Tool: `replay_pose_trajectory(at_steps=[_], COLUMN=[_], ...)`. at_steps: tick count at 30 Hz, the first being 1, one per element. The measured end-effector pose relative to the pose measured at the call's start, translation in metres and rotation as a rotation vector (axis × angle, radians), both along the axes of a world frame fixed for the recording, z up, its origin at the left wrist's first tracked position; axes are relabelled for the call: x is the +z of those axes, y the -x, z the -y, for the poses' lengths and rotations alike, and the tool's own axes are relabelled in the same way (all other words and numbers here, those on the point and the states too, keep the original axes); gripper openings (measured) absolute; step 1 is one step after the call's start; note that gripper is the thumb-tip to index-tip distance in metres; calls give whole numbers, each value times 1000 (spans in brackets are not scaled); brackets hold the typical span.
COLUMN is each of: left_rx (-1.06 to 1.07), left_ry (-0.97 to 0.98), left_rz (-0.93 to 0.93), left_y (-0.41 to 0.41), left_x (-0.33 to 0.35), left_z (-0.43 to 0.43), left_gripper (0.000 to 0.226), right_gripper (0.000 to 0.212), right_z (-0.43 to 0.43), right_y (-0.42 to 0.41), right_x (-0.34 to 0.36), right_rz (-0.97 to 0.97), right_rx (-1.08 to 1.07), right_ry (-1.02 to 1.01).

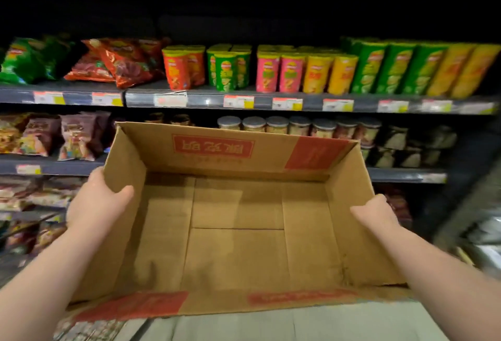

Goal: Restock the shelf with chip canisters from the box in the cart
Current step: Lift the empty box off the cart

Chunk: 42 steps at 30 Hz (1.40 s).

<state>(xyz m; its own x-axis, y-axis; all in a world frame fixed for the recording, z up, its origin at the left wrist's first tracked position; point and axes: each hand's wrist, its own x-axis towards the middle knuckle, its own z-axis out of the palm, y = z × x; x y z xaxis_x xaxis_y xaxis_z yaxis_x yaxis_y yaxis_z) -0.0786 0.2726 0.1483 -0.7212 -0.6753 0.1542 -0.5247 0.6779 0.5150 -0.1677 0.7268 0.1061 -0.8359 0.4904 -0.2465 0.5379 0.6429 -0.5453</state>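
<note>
Head view: left hand (95, 202) grips the box (238, 232) left wall, thumb inside; right hand (375, 216) grips its right wall likewise. Chip canisters (295, 69) stand on the shelf (206, 102) beyond both hands.

At centre frame we find the cardboard box (235, 245), open side up. The left hand (92, 205) grips its left wall, thumb inside; the right hand (376, 214) grips its right wall likewise. Behind and above the box we place the middle shelf (206, 102), with chip bags (119, 64) at its left and chip canisters (284, 72) upright in rows from centre to right. On the lower shelf (401, 176), snack bags (54, 137) lie left of the box and lidded canisters (298, 125) stand behind its far wall.
</note>
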Motion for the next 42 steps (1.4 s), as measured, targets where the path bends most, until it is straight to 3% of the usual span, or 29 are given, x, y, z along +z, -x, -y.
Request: replay_pose_trajectory(at_steps=[10, 12, 17, 29, 37, 42], left_rx=[-299, -368, -572, -1023, -1289, -1451], left_ry=[-33, -34, -58, 34, 17, 5], left_rz=[42, 58, 61, 161, 251, 300], left_y=[42, 50, 68, 130, 172, 190], left_x=[-16, -22, -33, -65, -91, -97], left_z=[-229, -273, -380, -632, -814, -915], left_gripper=[53, 53, 54, 64, 61, 64], right_gripper=[68, 59, 61, 63, 49, 57], right_z=[-238, -282, -364, -496, -575, -609], right_y=[-84, -105, -169, -291, -322, -333], right_x=[-12, -20, -24, -47, -59, -64], right_rz=[4, 37, 44, 103, 134, 134], right_rx=[-250, -300, -551, -1039, -1308, -1440], right_ry=[45, 27, 30, 98, 92, 94])
